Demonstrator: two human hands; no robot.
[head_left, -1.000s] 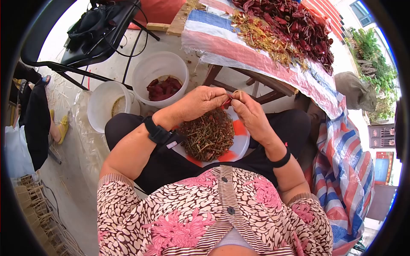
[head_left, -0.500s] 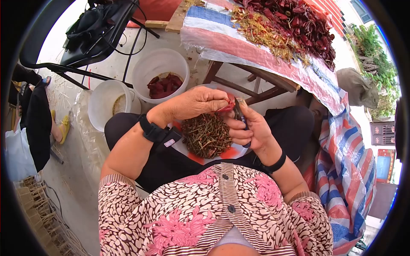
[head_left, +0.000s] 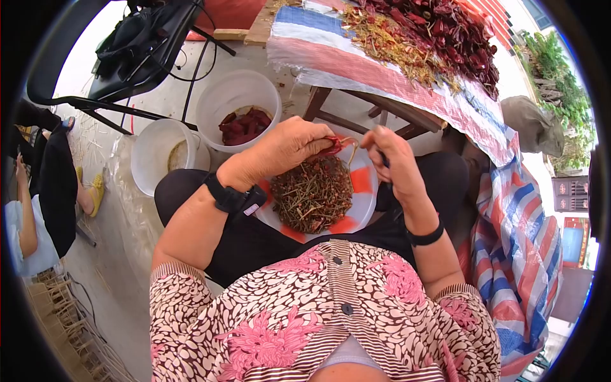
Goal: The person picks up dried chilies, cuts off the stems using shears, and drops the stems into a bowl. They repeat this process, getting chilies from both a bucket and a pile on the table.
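Note:
My left hand [head_left: 300, 146] pinches a dried red chili pepper [head_left: 332, 147], whose pale curved stem [head_left: 352, 151] points right. To the right, my right hand [head_left: 396, 158] is closed around a dark-handled cutting tool [head_left: 386, 160]; its blade is mostly hidden by the fingers. The hands are a short way apart. Beneath them, a white basin with red patches [head_left: 364, 209] sits between my legs, holding a heap of dried chili stems and bits [head_left: 312, 197].
Left of my hands stand a white tub [head_left: 207, 95] with red chilies [head_left: 245, 127] and a white bucket [head_left: 149, 156]. Ahead, a low table under a striped sheet [head_left: 331, 60] bears dried chilies [head_left: 458, 44]. A black chair [head_left: 137, 79] and another person [head_left: 44, 191] are at left.
My right hand with the tool has moved right, away from the chili. The left hand still holds the chili, shifted slightly left, and its stem now shows.

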